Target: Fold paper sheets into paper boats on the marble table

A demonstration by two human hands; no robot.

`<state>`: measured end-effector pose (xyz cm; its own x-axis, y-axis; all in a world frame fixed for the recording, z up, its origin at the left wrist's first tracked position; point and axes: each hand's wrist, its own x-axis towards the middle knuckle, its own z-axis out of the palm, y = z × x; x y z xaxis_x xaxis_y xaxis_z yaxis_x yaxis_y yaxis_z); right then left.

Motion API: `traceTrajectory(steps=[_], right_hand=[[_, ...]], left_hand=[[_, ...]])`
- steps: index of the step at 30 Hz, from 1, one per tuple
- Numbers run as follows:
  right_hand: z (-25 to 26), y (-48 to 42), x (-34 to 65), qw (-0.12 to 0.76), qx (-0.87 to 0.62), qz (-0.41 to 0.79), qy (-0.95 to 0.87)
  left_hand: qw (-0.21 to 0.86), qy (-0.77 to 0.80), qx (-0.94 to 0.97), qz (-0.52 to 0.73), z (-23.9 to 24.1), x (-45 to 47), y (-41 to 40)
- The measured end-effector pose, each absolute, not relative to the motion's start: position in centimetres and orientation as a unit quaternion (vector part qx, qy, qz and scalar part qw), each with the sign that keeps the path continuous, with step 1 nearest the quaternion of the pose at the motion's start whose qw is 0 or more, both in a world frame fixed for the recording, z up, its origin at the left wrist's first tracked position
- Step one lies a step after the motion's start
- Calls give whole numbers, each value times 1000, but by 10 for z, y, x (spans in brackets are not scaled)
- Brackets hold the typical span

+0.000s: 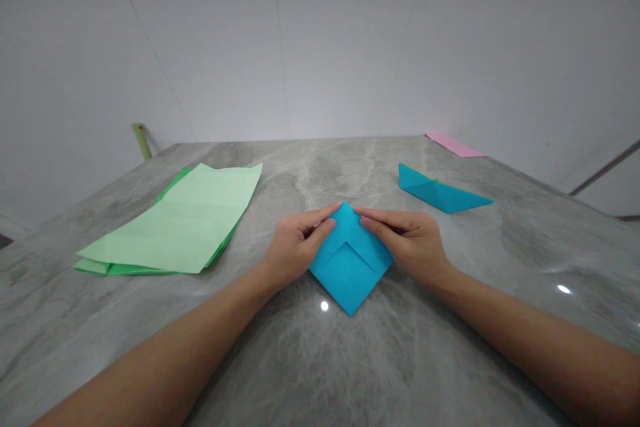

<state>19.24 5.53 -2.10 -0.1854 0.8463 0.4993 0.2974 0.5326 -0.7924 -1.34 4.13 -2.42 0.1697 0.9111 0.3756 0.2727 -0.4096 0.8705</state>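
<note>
A blue folded paper [350, 283], shaped like a diamond with a peaked flap across its middle, is held over the table in front of me. My left hand [300, 240] pinches its upper left edge between thumb and fingers. On the opposite side my right hand [407, 233] grips the upper right edge the same way. Both thumbs lie on the near face, close to the top corner. The paper's back and the fingertips behind it are hidden.
A blue paper boat [443, 192] sits beyond my right hand. Light and darker green paper sheets [175, 220] are stacked at the left. A pink paper [456, 145] lies at the back right of the grey marbled table [320, 373], near the white wall [330, 67].
</note>
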Motion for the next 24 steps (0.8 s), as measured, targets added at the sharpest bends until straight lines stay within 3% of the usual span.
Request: traceTrajectory(steps=[24], right_hand=[[-20, 55, 191, 500, -392, 260, -727]], left_hand=[[298, 387, 720, 493, -23, -13, 42]])
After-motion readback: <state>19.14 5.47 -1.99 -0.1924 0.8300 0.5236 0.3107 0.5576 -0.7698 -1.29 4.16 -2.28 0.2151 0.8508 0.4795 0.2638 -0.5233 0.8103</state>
